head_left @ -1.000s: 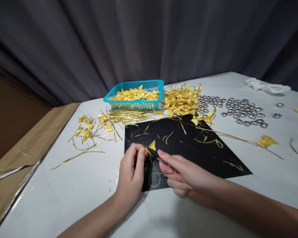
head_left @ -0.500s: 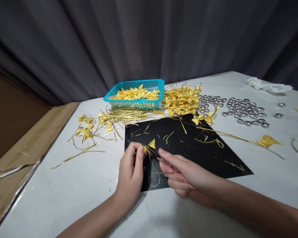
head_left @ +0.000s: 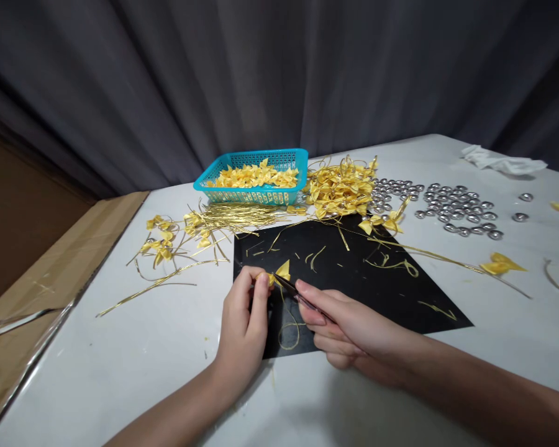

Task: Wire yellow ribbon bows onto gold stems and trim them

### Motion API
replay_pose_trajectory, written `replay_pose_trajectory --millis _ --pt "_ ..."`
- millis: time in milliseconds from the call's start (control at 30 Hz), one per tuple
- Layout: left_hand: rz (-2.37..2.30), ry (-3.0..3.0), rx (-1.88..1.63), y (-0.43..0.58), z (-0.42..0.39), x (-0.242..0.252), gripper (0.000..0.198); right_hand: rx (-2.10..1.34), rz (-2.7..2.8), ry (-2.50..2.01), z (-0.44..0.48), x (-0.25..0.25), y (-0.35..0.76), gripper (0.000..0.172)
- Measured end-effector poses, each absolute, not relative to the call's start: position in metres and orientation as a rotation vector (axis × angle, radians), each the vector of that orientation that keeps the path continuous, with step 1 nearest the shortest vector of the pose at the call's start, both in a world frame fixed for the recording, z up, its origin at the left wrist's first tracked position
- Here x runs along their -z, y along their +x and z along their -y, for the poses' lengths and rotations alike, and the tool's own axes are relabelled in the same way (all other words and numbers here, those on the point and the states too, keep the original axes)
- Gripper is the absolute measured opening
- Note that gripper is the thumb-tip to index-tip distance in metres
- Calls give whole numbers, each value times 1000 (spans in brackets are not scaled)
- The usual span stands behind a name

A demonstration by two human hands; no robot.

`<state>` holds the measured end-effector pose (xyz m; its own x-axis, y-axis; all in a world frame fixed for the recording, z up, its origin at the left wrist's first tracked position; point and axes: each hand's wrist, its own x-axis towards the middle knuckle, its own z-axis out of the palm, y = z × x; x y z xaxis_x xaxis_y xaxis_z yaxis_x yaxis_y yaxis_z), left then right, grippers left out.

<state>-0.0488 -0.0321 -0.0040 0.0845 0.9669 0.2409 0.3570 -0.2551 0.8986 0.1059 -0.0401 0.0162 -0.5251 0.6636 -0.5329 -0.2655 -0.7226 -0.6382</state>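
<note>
Between thumb and fingers, my left hand (head_left: 246, 310) pinches a yellow ribbon bow (head_left: 282, 271). My right hand (head_left: 340, 323) is closed around dark tweezers (head_left: 307, 300), their tips touching the bow. A thin gold cord (head_left: 289, 335) hangs below the bow in a loop over the black mat (head_left: 349, 292). Where the tips meet the ribbon is too small to make out. Cut bits of gold cord are scattered over the mat.
Behind the mat stands a blue basket (head_left: 249, 195) of yellow ribbon pieces. Beside it lie gold cords (head_left: 237, 216), a heap of yellow bows (head_left: 342, 189) and several silver teardrop beads (head_left: 459, 205). A white cloth (head_left: 503, 162) lies at the back right.
The tweezers' tips have shifted slightly on the bow, and their arms look closer together. Both hands keep nearly the same place and grip.
</note>
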Motion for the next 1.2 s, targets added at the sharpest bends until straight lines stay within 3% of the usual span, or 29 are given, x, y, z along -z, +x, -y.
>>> replay_pose_trajectory --millis 733,833,1000,1200 --pt "-1347 1756 -1142 -49 32 4 20 -2202 764 -1119 38 -14 110 47" --pt "-1388 1677 -1172 -49 30 4 20 -1826 1162 -1203 29 -18 121 49" --pt "-1410 1535 -1194 -49 27 3 21 -541 1766 -1587 10 -22 147 46" --pt "-1357 1540 -1203 -49 28 2 21 -186 2134 -1955 3 -11 151 38"
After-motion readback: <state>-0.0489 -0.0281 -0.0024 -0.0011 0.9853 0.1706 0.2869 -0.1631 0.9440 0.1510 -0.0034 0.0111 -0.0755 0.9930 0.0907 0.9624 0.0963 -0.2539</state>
